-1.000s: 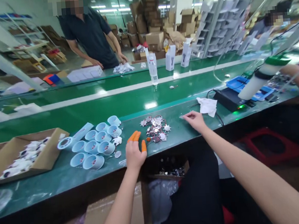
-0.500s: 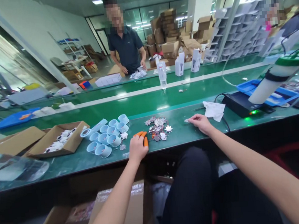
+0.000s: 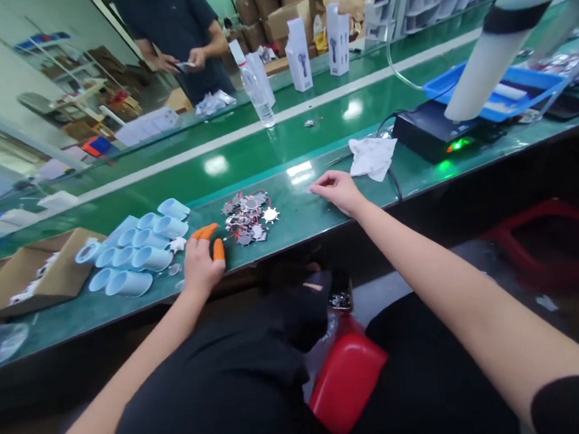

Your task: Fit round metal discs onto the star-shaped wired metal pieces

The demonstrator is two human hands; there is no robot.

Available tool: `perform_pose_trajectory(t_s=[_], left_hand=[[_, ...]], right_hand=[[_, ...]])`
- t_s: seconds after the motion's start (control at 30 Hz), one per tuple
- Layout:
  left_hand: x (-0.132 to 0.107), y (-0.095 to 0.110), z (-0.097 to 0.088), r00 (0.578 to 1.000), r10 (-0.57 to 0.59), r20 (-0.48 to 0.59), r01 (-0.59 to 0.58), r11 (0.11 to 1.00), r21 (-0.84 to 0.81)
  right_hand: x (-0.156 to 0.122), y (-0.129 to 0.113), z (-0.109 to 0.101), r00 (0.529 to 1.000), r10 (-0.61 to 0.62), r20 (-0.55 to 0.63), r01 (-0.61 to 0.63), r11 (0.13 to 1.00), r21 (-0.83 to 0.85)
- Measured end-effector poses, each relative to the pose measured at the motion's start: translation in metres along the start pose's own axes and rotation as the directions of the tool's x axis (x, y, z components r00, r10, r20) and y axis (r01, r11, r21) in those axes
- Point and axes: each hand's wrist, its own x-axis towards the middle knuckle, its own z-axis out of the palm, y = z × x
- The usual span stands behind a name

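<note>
My left hand (image 3: pixel 201 261), with orange covers on its fingers and thumb, rests at the bench's near edge. Its thumb and fingers are apart, and I see nothing held between them. Just right of it lies a heap of small silvery star-edged parts with red wires (image 3: pixel 249 217). My right hand (image 3: pixel 338 192) is low over the bench, right of the heap, thumb and fingertips pinched together. A tiny pale bit shows at those fingertips, too small to name. Light blue cups (image 3: pixel 150 258) lie in rows left of my left hand, with a small white piece (image 3: pixel 177 244) between.
A crumpled white cloth (image 3: pixel 372 157) lies beyond my right hand, beside a black box (image 3: pixel 423 133) with a green light. A white tube (image 3: pixel 482 61) slants above a blue tray (image 3: pixel 510 86). Farther back stand a bottle (image 3: pixel 256 92) and white boxes (image 3: pixel 298 56). A person (image 3: pixel 175 32) stands opposite.
The view has tilted and swung down and right, so the bench things appear shifted left. Both hands keep nearly the same poses. The person opposite now holds a small item higher up.
</note>
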Motion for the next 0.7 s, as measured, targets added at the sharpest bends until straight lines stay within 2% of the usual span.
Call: perform_pose_trajectory(t_s=[0.17, 0.27, 0.5, 0.7], left_hand=[[-0.002, 0.002, -0.004, 1.0, -0.013, -0.027, 0.012, 0.999, -0.034], [-0.004, 0.007, -0.009, 0.999, -0.018, -0.029, 0.016, 0.999, -0.051], [-0.004, 0.012, -0.014, 0.998, -0.02, 0.064, 0.024, 0.997, -0.075], [-0.003, 0.013, -0.014, 0.993, -0.026, 0.114, 0.03, 0.999, -0.031]], right_hand=[[-0.006, -0.004, 0.002, 0.998, -0.021, 0.056, 0.025, 0.998, -0.06], [-0.011, -0.008, 0.004, 0.996, 0.013, 0.083, 0.0, 0.988, -0.156], [-0.016, -0.01, 0.005, 0.986, 0.073, 0.147, -0.018, 0.939, -0.344], [-0.02, -0.013, 0.006, 0.98, 0.13, 0.153, -0.061, 0.92, -0.388]])
